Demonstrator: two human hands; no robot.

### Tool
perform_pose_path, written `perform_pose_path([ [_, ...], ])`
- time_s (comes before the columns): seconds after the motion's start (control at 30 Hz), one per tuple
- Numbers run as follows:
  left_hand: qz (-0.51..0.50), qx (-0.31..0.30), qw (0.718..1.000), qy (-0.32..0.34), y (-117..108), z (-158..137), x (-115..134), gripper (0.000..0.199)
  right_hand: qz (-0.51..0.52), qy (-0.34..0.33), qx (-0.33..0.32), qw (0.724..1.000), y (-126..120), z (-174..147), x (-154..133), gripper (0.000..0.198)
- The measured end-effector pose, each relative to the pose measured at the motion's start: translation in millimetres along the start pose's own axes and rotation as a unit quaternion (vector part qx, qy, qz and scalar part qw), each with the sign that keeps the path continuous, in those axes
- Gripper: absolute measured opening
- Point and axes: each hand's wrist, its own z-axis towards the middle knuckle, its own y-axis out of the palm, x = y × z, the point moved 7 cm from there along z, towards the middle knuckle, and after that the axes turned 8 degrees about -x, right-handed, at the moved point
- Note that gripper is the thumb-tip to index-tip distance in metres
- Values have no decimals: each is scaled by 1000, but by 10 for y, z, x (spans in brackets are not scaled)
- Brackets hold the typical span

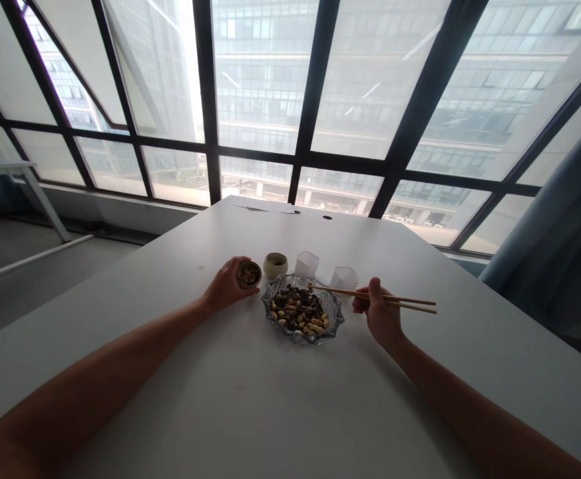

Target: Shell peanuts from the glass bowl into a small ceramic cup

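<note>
My left hand [227, 286] is wrapped round a small cup [249, 274], tilted so its mouth faces me, with nut-like pieces inside. In my right hand [381, 313] is a pair of wooden chopsticks [410, 303], pointing left. Their tips reach over a glass bowl [337, 318] with a scalloped rim. Dark seeds and pale nuts [297, 310], some like pistachios and peanuts, fill that bowl. I cannot tell whether the tips grip a piece. Just right of the held cup stands a round greenish cup [275, 265].
Behind the bowl stand two translucent white cups, one at the middle [307, 263] and one farther right [345, 277]. All rest on a white table [250, 412]. Papers [260, 205] lie at its far edge, before tall windows. A blue curtain [554, 219] hangs at the right.
</note>
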Motion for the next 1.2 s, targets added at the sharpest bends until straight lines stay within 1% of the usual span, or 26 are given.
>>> perform_pose_path([
  [0.13,7,10,1000,29,-2,-14,35,69,16,16,6,1000,4,-2,40,61],
  [0.37,12,13,999,38,2,-4,22,70,37,36,12,999,6,14,84,62],
  [0.47,7,21,999,34,1,-2,11,70,38,26,12,999,37,5,-24,62],
  [0.53,1,26,999,31,7,2,3,69,31,-4,-1,1000,132,-20,-198,61],
  [0.57,-1,26,999,31,15,5,0,69,21,-28,-19,999,222,-37,-314,60],
  [0.63,-6,23,999,30,37,13,-5,70,-6,-77,-74,994,490,-81,-553,56],
  [0.73,-17,15,999,34,62,22,-3,71,-56,-144,-160,975,1007,-127,-823,53],
  [0.8,-26,14,999,36,66,24,3,72,-92,-163,-222,957,1363,-113,-870,52],
  [0.87,-34,15,999,38,64,24,8,72,-143,-161,-293,931,1677,-86,-821,52],
  [0.9,-36,16,998,39,64,24,9,72,-171,-162,-316,919,1781,-71,-792,52],
  [0.93,-37,16,998,40,65,24,11,73,-186,-159,-325,914,1837,-53,-768,51],
  [0.97,-38,16,998,41,67,25,11,73,-190,-155,-322,915,1843,-32,-761,51],
  [1.0,-38,17,998,42,70,27,10,73,-182,-148,-306,923,1802,-10,-773,51],
  [1.1,-39,17,998,36,77,32,-8,73,-140,-133,-221,956,1486,24,-912,52],
  [1.13,-39,17,999,33,78,34,-15,73,-142,-132,-194,962,1362,21,-975,54],
  [1.2,-40,16,999,26,80,36,-29,73,-163,-117,-181,963,1183,-4,-1062,54],
])
